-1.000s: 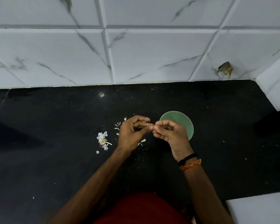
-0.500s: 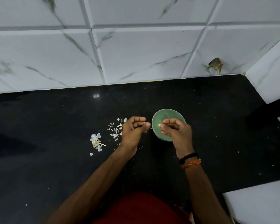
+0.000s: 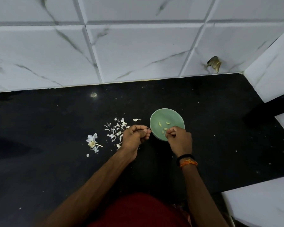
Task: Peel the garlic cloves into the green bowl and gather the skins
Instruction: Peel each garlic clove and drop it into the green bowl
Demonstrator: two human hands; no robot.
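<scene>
On the far left of the black counter, the spent garlic root with its papery husk is lying by itself, well apart from both hands. Next to the right, the loose skins are lying scattered in a fan just beside the left hand, some of them partly tucked under its knuckles, with one stray flake sitting between the fan and the bowl.

The left hand is curling its fingers in and pinching a thin sliver of skin or stem between thumb and forefinger; the sliver is pointing rightward, its tip almost at the rim of the green bowl. Whether the two are touching cannot be told.

Further right, a few peeled cloves are lying in the near half of the bowl. The right hand is hanging over the bowl's near edge with fingers curled tight; whether it is holding a clove at its fingertips cannot be told, though a pale clove is showing right at them.

For gathering the skins, the left hand is plainly the nearer: the heap is lying to its left and beyond it, on the side away from the bowl.
</scene>
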